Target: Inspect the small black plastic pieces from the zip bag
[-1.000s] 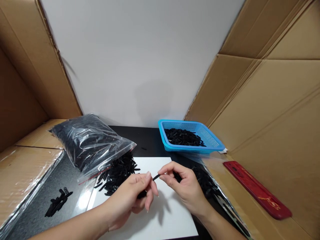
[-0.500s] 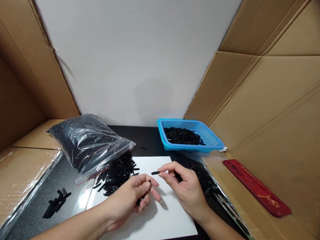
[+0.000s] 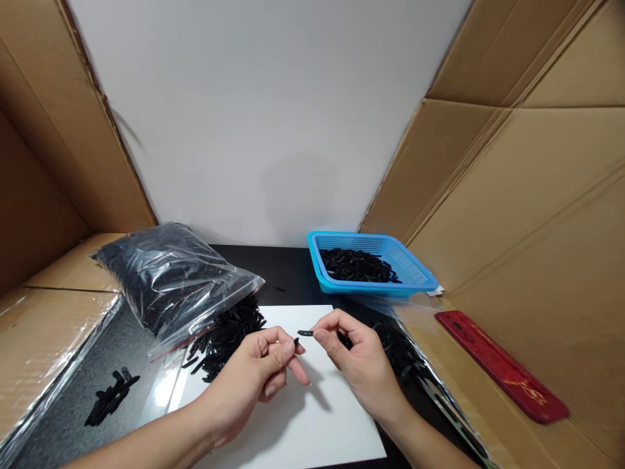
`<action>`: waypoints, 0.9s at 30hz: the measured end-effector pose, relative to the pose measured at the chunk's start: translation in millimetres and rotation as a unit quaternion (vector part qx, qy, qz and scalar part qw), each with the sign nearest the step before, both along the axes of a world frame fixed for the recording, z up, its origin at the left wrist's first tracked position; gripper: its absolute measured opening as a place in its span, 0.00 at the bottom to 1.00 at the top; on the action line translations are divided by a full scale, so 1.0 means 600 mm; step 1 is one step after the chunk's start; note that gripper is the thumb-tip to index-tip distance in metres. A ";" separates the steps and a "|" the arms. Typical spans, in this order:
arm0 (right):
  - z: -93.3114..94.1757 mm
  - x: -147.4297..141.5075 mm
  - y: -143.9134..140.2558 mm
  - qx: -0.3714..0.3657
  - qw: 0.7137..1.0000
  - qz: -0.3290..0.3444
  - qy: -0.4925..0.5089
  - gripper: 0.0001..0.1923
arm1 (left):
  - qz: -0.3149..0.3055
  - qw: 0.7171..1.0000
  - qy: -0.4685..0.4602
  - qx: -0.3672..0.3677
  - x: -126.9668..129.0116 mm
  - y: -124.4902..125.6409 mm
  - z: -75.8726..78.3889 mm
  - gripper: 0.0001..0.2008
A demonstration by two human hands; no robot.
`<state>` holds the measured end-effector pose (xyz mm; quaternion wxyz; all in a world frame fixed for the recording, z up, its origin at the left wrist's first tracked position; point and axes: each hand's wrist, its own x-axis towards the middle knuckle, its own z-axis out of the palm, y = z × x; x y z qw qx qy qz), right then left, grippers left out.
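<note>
Between thumb and forefinger, my left hand [image 3: 266,365] pinches a small black piece [image 3: 295,341]; only its tip shows. My right hand [image 3: 359,355] is closed, holding a thin black strip [image 3: 305,333] by one end so that it points left. More black pieces [image 3: 344,339] are tucked under the curled fingers of that hand. Both hands are above a white board [image 3: 336,423], the fingertips close together but apart. Just behind my left hand lies a heap of black strips [image 3: 229,335]. What the strips are made of cannot be told.
A full clear zip bag [image 3: 170,273] of black pieces rests at the back left. The blue basket [image 3: 415,277] at the back right holds many black strips. A small pile [image 3: 111,396] lies far left, another pile [image 3: 398,352] right of the board. A red case [image 3: 502,368] sits on cardboard.
My left hand has risen slightly, its pinched piece now showing more at the fingertips. The right-hand strip has shifted up a little and turned, catching more light.
</note>
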<state>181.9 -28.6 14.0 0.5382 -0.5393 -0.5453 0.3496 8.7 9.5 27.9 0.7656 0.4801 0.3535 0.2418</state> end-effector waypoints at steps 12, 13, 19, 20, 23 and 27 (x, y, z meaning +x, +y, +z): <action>0.006 -0.001 0.007 -0.129 0.930 0.099 0.331 0.21 | 0.009 1.000 -0.002 -0.007 0.000 -0.005 0.003 0.11; 0.004 0.000 0.008 -0.128 0.939 0.099 0.304 0.21 | 0.009 1.000 -0.001 -0.007 0.001 -0.005 0.004 0.10; -0.005 0.004 0.005 -0.031 0.995 0.081 -0.042 0.08 | 0.007 1.000 -0.005 0.000 0.003 -0.003 0.007 0.07; -0.005 0.004 0.004 -0.028 0.994 0.082 -0.064 0.08 | 0.007 1.000 -0.008 0.001 0.003 -0.003 0.006 0.07; -0.004 0.002 0.002 -0.018 0.995 0.071 -0.067 0.09 | 0.017 1.000 -0.007 -0.014 0.001 -0.004 0.002 0.08; -0.002 -0.001 0.001 0.001 0.998 0.038 -0.042 0.07 | 0.019 0.996 0.030 -0.079 -0.003 -0.002 -0.005 0.14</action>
